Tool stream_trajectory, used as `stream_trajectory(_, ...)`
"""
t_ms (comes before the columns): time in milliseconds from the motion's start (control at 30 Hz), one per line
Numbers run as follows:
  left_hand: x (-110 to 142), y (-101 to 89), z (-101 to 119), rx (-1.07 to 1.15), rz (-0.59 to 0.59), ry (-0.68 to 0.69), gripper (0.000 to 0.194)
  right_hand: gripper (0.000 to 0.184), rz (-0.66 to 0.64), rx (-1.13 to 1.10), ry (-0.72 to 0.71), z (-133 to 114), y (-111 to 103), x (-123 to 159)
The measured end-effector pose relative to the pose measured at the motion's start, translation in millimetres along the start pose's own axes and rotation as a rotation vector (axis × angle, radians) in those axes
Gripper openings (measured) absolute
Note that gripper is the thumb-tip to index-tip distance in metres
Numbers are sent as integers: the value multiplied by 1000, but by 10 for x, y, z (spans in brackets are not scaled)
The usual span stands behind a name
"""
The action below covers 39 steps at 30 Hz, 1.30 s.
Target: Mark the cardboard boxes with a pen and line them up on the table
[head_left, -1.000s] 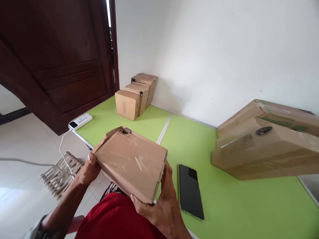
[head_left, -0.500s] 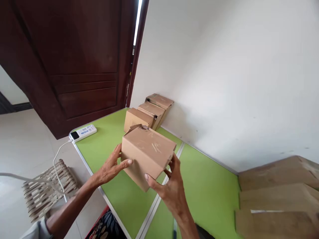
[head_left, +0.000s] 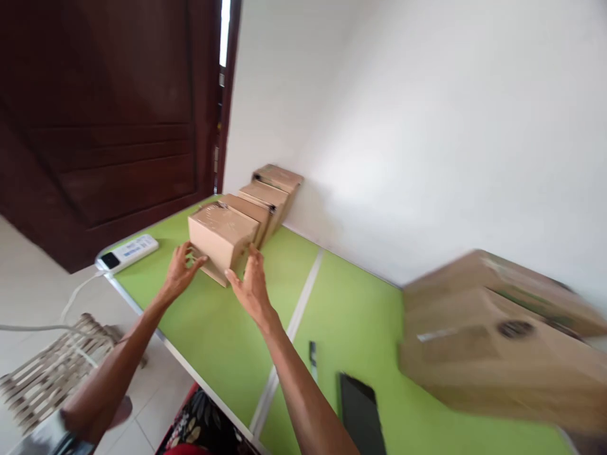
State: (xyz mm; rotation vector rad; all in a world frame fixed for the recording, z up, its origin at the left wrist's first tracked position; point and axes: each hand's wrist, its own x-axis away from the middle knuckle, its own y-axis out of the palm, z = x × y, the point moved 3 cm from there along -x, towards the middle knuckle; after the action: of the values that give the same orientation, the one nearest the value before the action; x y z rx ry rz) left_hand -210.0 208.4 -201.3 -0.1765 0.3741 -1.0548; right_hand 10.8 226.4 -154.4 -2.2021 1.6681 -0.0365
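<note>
A small brown cardboard box (head_left: 219,239) sits at the near end of a row of similar boxes (head_left: 265,193) on the green table (head_left: 237,328), close to the wall. My left hand (head_left: 180,270) presses its left side with curled fingers. My right hand (head_left: 251,284) lies against its right side, fingers stretched out. Both hands clasp the box between them.
A white power strip (head_left: 127,250) with a cable lies at the table's left edge. A black phone (head_left: 361,414) and a thin dark object (head_left: 312,357) rest near the front. A stack of large cardboard boxes (head_left: 502,338) stands at the right. A woven stool (head_left: 42,373) is on the floor.
Both hands carried the box from near my body out over the table and set it at the near end of the row by the wall. The view swung left.
</note>
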Motion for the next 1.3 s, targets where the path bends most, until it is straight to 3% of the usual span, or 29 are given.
stream_trajectory(133, 191, 40, 22, -43, 51, -59, 96, 89, -56, 45, -12, -391, -301, 642)
stream_trajectory(233, 545, 61, 160, -103, 96, -59, 113, 50, -35, 16, -66, -729, -562, 1267)
stream_trajectory(300, 816, 125, 355, -165, 136, 43, 112, 33, 131, 24, -123, -867, -813, 1662)
stream_trajectory(367, 1066, 268, 606, -193, 136, 195, 100, 26, 407, 83, -106, -862, -1157, 2008)
stream_trajectory(500, 1449, 727, 1137, -85, 6, 421, 88, 43, 1128, 299, 59, -496, -2097, 2545)
stream_trajectory(533, 1529, 864, 1263, -48, -61, 437, 86, 49, 1224, 325, 110, -352, -2341, 2620)
stream_trajectory(633, 1751, 1315, 1600, 86, -340, 385, 80, 71, 1278, 262, 217, 138, -3009, 2687)
stream_trajectory(733, 1943, 1817, 1873, 218, -664, 335, 84, 76, 1243, 180, 293, 597, -3455, 2615)
stream_trajectory(900, 2035, 2667, 2143, 197, -928, 311, 105, 52, 1149, 122, 286, 1092, -3698, 2421)
stream_trajectory(1100, 1917, 3545, 2425, 145, -1114, 269, 117, 38, 1088, 103, 308, 1306, -3730, 2373)
stream_trajectory(1200, 1853, 3857, 2520, 149, -1150, 292, 123, 45, 1038, 76, 307, 1295, -3667, 2387)
stream_trajectory(1300, 1794, 3991, 2538, 129, -1132, 322, 126, 51, 1024, 52, 296, 1201, -3560, 2415)
